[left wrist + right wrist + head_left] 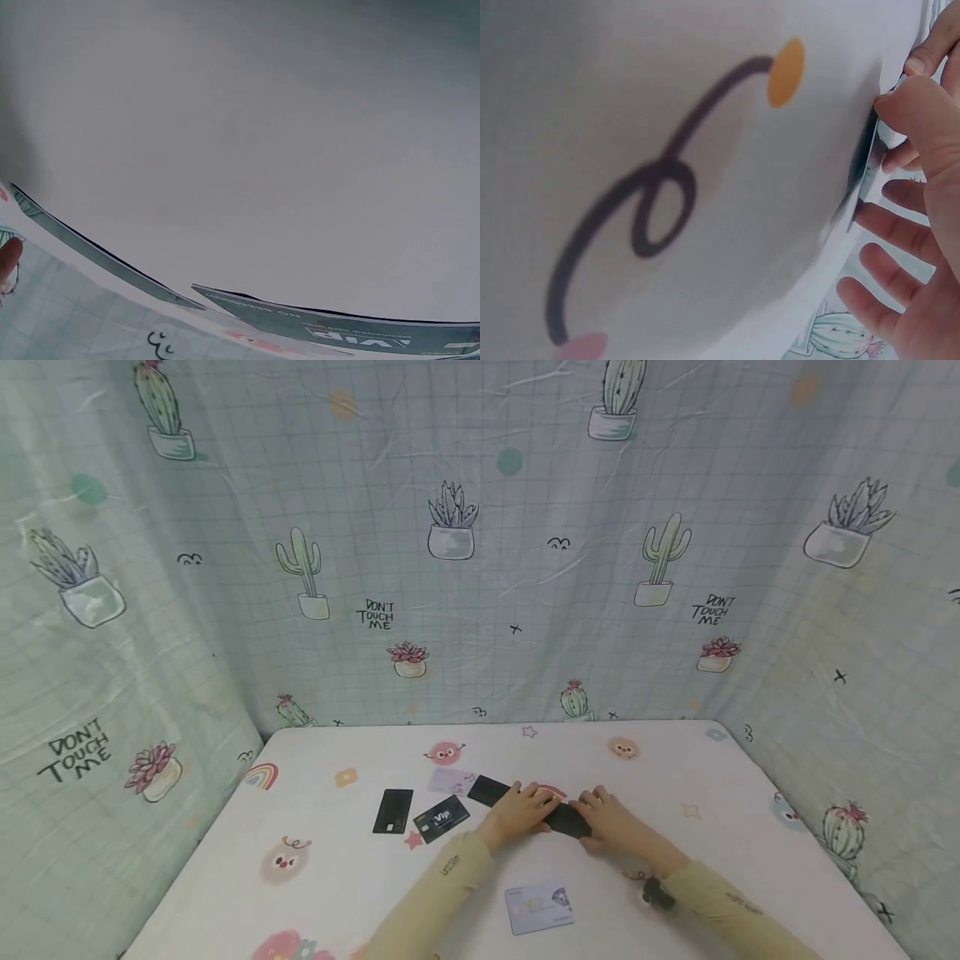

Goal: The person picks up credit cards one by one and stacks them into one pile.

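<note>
In the head view both hands meet at a black card [567, 820] lying on the white table. My left hand [522, 812] pinches its left end, thumb on the near side and fingers on the far side. The right end is held by my right hand [611, 822]; in the right wrist view its thumb and index finger lie on opposite edges of that dark card [866, 161]. Another black card [487, 790] lies just left of my left hand, partly covered by it. One fingertip [9, 256] shows at the left wrist view's edge.
Left of the hands lie a black VIP card [441, 818], an upright-lying black card [393, 811] and a pale purple card [452, 780]. A lilac VIP card [538, 907] lies nearer the front, between the forearms. A cactus-print curtain [480, 585] encloses the table.
</note>
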`<action>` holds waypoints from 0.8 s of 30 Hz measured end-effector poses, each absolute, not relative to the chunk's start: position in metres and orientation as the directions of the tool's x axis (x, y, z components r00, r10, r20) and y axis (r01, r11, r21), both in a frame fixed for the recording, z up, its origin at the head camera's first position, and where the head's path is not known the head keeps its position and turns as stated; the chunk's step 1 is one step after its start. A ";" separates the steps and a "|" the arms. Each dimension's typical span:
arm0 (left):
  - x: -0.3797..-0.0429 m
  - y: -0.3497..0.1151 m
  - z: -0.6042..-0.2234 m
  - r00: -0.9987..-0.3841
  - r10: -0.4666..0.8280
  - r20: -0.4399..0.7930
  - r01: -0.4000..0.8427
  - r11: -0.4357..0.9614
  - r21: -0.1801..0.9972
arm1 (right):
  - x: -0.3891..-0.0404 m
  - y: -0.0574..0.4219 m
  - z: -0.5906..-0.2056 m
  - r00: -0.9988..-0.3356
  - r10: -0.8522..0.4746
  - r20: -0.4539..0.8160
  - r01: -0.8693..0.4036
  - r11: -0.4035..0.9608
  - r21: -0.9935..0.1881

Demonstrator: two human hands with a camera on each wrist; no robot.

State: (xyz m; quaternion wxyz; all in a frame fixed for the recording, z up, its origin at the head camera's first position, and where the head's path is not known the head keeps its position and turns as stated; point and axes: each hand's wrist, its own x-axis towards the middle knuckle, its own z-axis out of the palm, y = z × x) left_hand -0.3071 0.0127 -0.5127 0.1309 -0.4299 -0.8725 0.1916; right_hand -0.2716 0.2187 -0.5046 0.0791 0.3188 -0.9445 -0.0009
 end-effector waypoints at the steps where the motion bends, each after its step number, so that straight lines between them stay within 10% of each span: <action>1: -0.307 0.013 -0.514 -0.594 0.801 0.070 0.697 0.557 -0.452 | -0.272 0.218 -0.504 -0.786 -0.600 0.150 -0.599 0.799 0.056; 24: -0.305 0.012 -0.515 -0.526 0.835 0.163 0.675 0.526 -0.517 | -0.272 0.219 -0.505 -0.839 -0.529 0.128 -0.523 0.848 0.085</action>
